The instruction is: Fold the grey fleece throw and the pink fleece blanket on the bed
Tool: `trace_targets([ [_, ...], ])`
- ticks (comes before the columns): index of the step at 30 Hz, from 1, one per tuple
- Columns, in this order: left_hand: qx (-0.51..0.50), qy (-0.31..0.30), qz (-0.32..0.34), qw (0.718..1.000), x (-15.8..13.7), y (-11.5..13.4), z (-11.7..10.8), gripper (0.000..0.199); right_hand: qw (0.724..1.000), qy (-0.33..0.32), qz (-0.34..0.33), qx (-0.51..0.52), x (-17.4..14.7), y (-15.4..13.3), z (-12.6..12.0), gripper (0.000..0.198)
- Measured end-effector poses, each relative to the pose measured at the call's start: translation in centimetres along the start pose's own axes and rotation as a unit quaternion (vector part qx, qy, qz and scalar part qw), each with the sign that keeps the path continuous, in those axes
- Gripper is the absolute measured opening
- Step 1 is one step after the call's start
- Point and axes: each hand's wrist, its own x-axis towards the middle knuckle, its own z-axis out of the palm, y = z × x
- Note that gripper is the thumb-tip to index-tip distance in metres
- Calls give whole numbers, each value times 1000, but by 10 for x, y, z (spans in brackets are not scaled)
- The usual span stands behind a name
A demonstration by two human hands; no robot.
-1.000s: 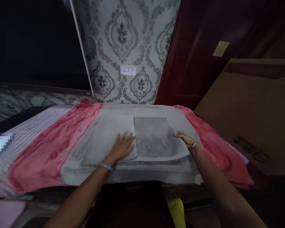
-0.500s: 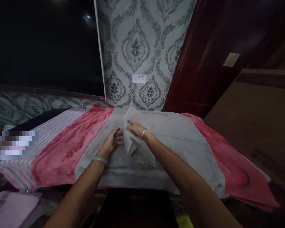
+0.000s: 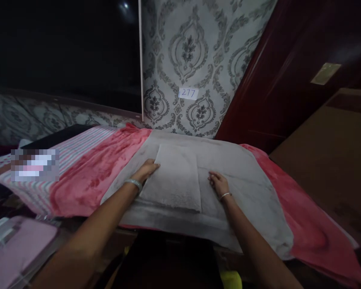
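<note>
A thin, pale, roughly square napkin-like sheet (image 3: 179, 172) lies spread out on a grey plush cloth (image 3: 243, 184). At the sheet's left edge is my left hand (image 3: 146, 170), with its thumb and fingers closed together on that edge; the fingertips are partly hidden. My right hand (image 3: 219, 184) is over the grey cloth, to the right of the sheet and apart from it. Its fingers are loosely bent and slightly apart, with nothing visible in them.
Pink plush fabric (image 3: 87, 176) extends from both sides of the grey cloth, with striped fabric (image 3: 87, 144) further left. Behind are a large dark screen (image 3: 63, 48) and patterned wall (image 3: 186, 52). A cardboard box (image 3: 333, 148) stands right; a pink flat object (image 3: 33, 241) is lower left.
The sheet was folded and partly lifted between my hands; now it lies spread out. My right hand has moved right, away from it, and my left hand is now on its left edge.
</note>
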Motion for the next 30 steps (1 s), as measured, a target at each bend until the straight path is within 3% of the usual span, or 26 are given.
trace_targets([
  [6,57,68,14,996,8,4,-19,25,1000,7,-7,-20,-7,26,-4,58],
  [11,89,32,-14,995,-2,5,-36,23,1000,15,-14,-20,-5,26,-3,54],
  [17,100,16,-3,995,-6,3,-37,28,999,19,-22,-30,-3,29,-3,54],
  [23,145,50,14,988,-10,2,-38,31,999,18,-20,-43,-1,31,-3,53],
  [30,265,91,34,959,-13,-3,-39,17,996,16,-22,-88,2,33,-1,46],
])
